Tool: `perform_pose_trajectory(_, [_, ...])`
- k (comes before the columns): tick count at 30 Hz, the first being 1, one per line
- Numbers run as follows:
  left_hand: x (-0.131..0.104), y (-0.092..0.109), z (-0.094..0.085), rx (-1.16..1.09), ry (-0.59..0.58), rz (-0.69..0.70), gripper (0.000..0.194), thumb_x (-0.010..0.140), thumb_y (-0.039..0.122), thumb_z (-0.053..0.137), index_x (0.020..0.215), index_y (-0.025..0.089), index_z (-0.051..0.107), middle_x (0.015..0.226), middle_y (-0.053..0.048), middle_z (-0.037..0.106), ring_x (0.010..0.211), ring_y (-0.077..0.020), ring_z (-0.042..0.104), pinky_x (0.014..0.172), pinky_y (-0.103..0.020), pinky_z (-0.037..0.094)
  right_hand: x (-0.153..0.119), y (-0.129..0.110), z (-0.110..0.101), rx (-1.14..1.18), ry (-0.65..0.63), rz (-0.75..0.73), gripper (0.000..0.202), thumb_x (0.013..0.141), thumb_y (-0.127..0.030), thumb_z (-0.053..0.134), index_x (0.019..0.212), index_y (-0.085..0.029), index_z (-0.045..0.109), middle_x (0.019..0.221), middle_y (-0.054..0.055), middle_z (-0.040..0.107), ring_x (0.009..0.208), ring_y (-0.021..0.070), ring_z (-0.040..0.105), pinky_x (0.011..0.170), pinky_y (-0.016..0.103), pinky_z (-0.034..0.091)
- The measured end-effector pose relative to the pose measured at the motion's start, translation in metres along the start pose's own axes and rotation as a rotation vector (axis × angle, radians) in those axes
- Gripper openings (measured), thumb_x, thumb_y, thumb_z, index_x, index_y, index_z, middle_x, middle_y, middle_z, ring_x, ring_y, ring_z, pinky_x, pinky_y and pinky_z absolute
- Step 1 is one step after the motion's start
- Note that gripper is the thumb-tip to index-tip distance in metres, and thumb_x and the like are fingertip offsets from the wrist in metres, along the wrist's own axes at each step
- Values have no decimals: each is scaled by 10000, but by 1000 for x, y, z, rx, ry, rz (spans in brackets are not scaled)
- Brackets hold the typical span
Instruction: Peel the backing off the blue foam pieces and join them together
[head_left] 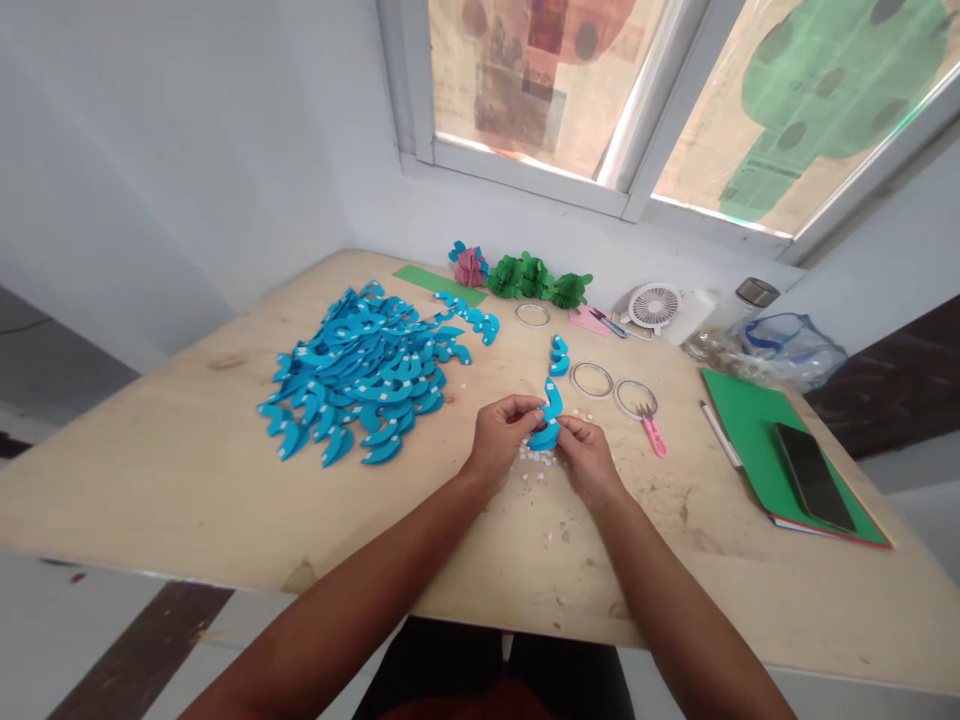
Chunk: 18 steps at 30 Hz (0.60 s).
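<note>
I had a bright blue cutout (553, 405) pinched before me, just above the worktop (225, 510), its flat, smooth body curling like a hooked crescent and dotted with small white squares; whether it was one layer or several I could not tell. The fingers of my left hand (496, 440) gripped it at the near-left edge, and those of my right hand (589, 458) were closed on its right edge. Under and around it lay tiny white scraps (537, 458), scattered over the pale, wood-grained surface. Just beyond sat a short blue stack (559, 357) of the same curved shapes, and well to my left spread a large heap (367, 365) of them, overlapping like scales. To the right lay thin, pale rings (592, 380), with pink-handled snips (655, 434) whose points crossed one of them. Further right, a slim white pen (720, 433) lay beside a flat green folder (731, 410), on which rested a glossy black phone (814, 475). Towards the wall stood ruffled green paper shapes (534, 276), a pink and blue one (470, 266), a round white fan (654, 305) with a ribbed grille, and a crumpled clear plastic bag (799, 350).
</note>
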<state>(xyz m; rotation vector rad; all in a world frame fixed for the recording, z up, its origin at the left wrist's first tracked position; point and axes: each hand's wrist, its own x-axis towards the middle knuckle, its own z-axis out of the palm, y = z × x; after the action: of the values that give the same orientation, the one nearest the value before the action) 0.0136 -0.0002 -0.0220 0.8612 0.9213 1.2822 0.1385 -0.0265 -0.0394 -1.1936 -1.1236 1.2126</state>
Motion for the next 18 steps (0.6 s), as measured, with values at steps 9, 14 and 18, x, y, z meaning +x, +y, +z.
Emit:
perform_pose_trajectory(9, [0,-1,-1,10,24,-1,132,562,174,691,691,150,697,669,-21,680,584,-118,594,581,-230,479,1,2,-1,-23,3,6,273,713,-421,631,791,-168,699,543,-6,564,511,114,456,557,248,373])
perform_pose_trajectory(14, [1,0,-1,3,21,-13,142,558,177,695,696,144,696,666,-24,678,576,-110,582,579,-226,475,-1,1,0,-28,-13,-13,278,719,-422,627,799,-165,696,570,-6,565,524,111,468,542,236,364])
perform_pose_trajectory(18, [3,-1,-2,-10,29,-52,149,552,190,703,692,138,694,655,-29,674,578,-114,581,575,-230,471,-1,-2,2,-60,-21,-51,308,719,-454,610,778,-162,689,595,3,577,558,128,493,544,238,377])
